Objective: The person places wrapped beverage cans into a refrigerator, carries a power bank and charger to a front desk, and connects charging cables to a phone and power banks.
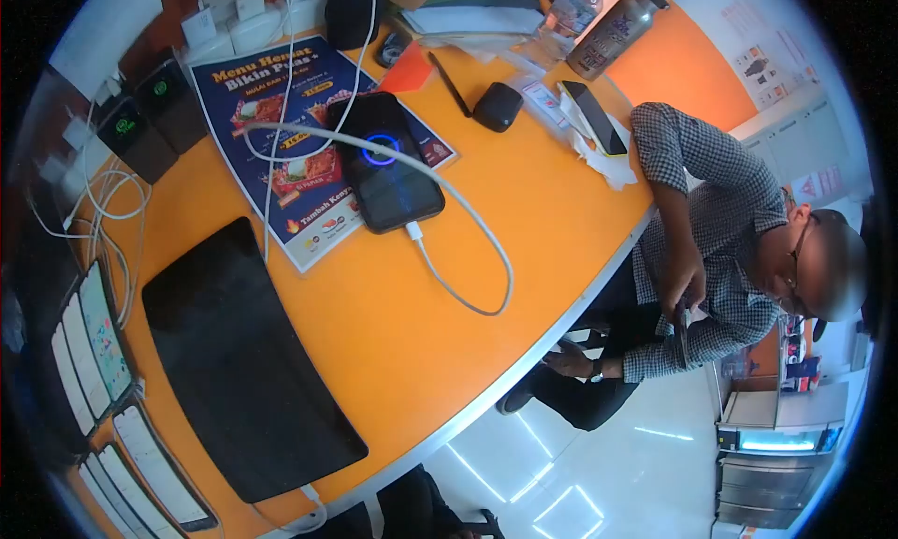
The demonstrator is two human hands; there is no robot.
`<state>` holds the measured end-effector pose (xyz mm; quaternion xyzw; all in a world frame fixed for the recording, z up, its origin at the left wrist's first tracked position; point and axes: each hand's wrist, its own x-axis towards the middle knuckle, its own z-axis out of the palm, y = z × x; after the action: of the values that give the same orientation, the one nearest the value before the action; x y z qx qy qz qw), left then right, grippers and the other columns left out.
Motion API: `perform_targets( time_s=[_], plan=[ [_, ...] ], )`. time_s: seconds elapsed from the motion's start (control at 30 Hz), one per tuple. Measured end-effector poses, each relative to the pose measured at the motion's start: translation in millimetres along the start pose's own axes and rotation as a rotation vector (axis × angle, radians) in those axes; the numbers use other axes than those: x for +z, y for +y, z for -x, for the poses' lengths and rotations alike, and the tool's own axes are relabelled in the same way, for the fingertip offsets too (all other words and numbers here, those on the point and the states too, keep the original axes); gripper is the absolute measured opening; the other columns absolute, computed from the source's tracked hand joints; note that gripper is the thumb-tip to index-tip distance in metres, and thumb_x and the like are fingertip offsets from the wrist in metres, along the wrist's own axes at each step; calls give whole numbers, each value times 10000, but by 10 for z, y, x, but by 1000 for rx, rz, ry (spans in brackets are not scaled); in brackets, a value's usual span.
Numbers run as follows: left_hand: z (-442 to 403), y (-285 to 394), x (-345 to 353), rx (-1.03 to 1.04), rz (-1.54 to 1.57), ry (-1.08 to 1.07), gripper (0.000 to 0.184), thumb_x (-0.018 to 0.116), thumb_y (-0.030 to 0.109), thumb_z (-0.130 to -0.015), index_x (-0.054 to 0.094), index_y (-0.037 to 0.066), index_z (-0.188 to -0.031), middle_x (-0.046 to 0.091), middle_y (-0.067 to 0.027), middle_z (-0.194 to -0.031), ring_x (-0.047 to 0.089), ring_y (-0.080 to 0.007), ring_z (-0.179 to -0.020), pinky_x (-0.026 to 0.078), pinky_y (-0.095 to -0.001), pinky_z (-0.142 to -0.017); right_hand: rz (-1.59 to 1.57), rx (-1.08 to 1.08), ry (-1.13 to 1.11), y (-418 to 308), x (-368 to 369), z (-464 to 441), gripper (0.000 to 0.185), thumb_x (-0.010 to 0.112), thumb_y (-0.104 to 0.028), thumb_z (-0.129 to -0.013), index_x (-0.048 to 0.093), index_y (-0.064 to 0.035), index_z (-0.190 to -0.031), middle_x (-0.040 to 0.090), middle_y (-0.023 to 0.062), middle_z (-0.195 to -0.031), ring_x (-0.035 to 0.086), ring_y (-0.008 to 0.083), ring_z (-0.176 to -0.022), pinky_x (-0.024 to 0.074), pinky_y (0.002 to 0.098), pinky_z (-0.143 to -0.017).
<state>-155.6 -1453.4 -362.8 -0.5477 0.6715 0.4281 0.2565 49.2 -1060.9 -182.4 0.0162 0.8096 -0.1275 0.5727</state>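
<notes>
Neither of my hands shows in the head view, which is tilted. On the orange table (421, 371) a black phone (388, 179) lies face up with a glowing blue ring on its screen. A white charging cable (491, 249) is plugged into its end and loops over the table. Under the phone is a dark blue printed menu sheet (281, 174). Nearer the left lies a large black tablet (248, 361), screen dark, with a white plug at its lower end. Several phones or screens (103, 328) stand along the left edge.
Chargers (145, 118) and tangled cables crowd the upper left. A small black case (498, 107), another phone (594, 118), a clear bottle (571, 20) and a metal flask (617, 32) sit at the far end. A seated person in a checked shirt (720, 165) is beside the table.
</notes>
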Motion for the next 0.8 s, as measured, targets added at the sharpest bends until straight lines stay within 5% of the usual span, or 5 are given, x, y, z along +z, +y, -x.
perform_targets(
  time_s=[0.37,0.53,0.63,0.73,0.8],
  plan=[
    [1946,-759,-78,505,-726,-320,818,550,580,-787,346,41,-1368,379,-234,-1352,340,-349,-1295,333,-435,-1058,-6,-127,-155,-618,-373,286,572,610,-525,-747,616,-141,-1171,602,156,-1166,564,347,-1081,452,476,-899],
    [2336,-808,-416,370,-888,-697,1064,599,698,-699,230,56,-1462,205,-286,-1481,181,-399,-1391,243,-398,-1115,-82,-176,-169,-1014,-774,550,588,613,-533,-736,618,-134,-1167,616,165,-1145,580,344,-1062,456,458,-899],
    [2095,-897,-603,400,-793,-962,1055,630,698,-676,287,65,-1447,159,-279,-1498,164,-398,-1394,233,-403,-1118,-135,-188,-137,-1090,-888,667,597,616,-538,-730,619,-129,-1165,624,170,-1132,589,342,-1050,459,448,-899],
    [1856,-1232,-321,437,-630,-903,884,605,613,-753,382,53,-1399,331,-297,-1419,324,-404,-1329,304,-392,-1079,-181,-181,-73,-993,-925,795,607,618,-543,-723,620,-124,-1162,633,176,-1119,599,340,-1039,462,437,-899],
    [1861,-1050,-210,816,-1067,-997,656,515,457,-832,461,22,-1321,452,-288,-1299,450,-398,-1202,375,-419,-1004,-150,-163,-6,-796,-910,884,613,619,-546,-719,621,-121,-1161,639,179,-1110,605,339,-1031,463,430,-899]
  ],
)
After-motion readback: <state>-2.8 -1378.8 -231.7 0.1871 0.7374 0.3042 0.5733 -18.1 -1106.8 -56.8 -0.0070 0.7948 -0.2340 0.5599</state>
